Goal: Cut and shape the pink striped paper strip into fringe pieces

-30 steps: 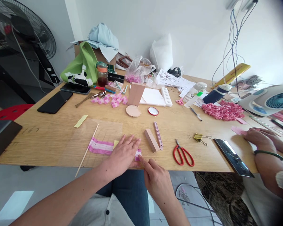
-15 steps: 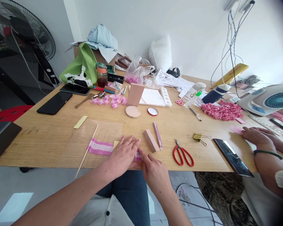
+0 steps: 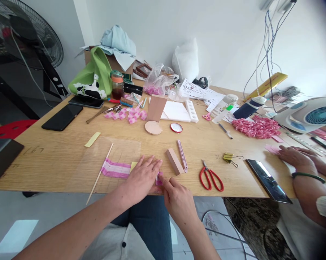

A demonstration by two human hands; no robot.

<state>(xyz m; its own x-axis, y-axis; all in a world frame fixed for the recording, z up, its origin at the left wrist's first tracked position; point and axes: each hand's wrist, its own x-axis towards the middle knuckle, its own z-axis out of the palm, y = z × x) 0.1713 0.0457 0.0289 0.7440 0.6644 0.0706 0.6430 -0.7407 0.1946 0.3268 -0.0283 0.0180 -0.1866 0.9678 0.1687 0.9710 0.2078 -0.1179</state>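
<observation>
1. The pale wooden table (image 3: 57,159) shows a fine, straight, honey-coloured grain.
2. Near its front edge, a strip of pink-and-white stripes (image 3: 115,169) lies on a clear plastic sheet (image 3: 122,148).
3. Just right of that strip, a small pink-and-white folded piece (image 3: 159,178) repeats those colours.
4. Toward the right edge sits a mottled heap of deep-pink ruffled pieces (image 3: 256,128).
5. Mid-table, toward the front, a pair of scissors with glossy red handles (image 3: 211,180) stands out.
6. At the back edge, a lime-green cloth bag (image 3: 94,77) carries a black-and-white cow pattern.
7. At the right edge, a co-worker's wrist wears a dark green bangle (image 3: 308,175).
</observation>
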